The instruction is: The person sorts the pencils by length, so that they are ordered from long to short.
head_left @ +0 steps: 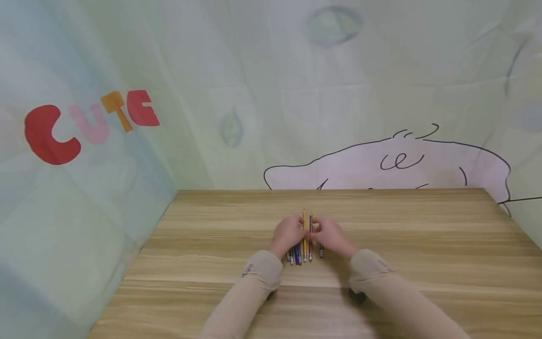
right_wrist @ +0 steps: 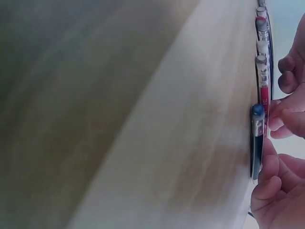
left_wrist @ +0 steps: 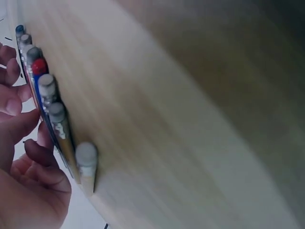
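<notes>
Where the left hand (head_left: 289, 234) crosses, leftmost pencils (head_left: 296, 254) half hidden, erasers (left_wrist: 86, 153) blurred

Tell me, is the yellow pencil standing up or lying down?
Lying down: the head view shows the yellow pencil stretched lengthwise along the wooden table, side by side with other pencils.

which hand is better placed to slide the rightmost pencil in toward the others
Probably the right hand: the slim, dark pencil with a blue end lies partly beneath it. The left hand sits farther away, over the other slim, multicoloured pencils.
</notes>
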`<state>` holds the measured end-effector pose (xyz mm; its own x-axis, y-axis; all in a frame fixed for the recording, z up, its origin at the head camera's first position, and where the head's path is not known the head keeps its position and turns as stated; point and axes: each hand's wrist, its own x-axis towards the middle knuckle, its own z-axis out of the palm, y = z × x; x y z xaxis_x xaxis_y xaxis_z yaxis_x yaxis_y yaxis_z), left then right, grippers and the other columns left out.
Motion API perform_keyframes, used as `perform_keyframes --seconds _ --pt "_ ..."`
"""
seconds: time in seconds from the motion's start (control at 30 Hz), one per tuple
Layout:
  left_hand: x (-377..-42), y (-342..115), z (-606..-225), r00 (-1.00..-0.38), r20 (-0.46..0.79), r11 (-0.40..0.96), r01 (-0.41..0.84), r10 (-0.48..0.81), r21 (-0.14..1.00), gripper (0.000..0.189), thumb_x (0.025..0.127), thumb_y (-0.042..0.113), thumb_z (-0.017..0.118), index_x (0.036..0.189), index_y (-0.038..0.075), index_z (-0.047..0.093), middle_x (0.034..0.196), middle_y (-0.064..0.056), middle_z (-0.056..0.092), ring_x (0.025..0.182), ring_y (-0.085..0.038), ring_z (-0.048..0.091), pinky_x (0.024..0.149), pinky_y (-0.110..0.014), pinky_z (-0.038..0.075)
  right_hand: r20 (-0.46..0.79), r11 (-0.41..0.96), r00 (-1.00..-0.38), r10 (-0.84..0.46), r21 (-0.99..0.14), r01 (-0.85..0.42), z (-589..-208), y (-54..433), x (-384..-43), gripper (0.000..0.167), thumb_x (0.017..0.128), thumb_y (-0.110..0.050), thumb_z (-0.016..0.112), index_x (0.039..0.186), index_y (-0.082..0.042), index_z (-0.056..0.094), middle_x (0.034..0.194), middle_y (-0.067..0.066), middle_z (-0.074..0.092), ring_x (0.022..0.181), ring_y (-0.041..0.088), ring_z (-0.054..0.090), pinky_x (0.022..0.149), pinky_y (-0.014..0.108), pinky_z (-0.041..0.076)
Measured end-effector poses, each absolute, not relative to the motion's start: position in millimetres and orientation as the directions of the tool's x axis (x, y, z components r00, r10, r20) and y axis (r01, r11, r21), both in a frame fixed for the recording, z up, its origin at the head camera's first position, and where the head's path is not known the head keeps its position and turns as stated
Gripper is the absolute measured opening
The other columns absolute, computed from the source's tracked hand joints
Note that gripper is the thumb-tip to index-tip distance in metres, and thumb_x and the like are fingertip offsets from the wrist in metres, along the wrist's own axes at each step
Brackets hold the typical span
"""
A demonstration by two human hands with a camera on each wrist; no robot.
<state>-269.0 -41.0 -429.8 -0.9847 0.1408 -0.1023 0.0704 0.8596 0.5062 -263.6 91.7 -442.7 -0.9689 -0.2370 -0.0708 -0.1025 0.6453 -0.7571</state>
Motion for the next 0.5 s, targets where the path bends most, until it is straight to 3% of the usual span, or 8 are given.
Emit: perform_keyframes --seconds 0.27,0.5 --pt "-269.9 -38.6 -431.8 -0.984 -0.098 0.873 0.081 0.146 0.480 0.029 0.078 0.024 0.065 0.104 0.010 0.061 0.089 -0.003 0.064 0.058 -0.009 0.053 0.048 -0.019 0.041 -0.064 0.671 -0.973 -0.223 -0.734 -0.105 -440.5 87.4 -260.4 0.033 0.074 -0.009 0.067 0.105 0.000 0.059 0.079 0.009 0.065 0.059 0.011 0.057 0.053 0.024 0.047" --pt "-267.9 -36.7 -430.5 -0.986 -0.087 0.877 0.086 0.143 0.472 0.020 0.077 0.023 0.066 0.090 0.009 0.063 0.074 0.000 0.060 0.055 -0.010 0.050 0.046 -0.020 0.037 -0.029 0.727 -0.976 -0.216 -0.672 -0.141 -442.2 86.0 -259.8 0.019 0.070 -0.011 0.069 0.087 -0.005 0.063 0.081 0.007 0.065 0.064 0.013 0.053 0.060 0.025 0.045"
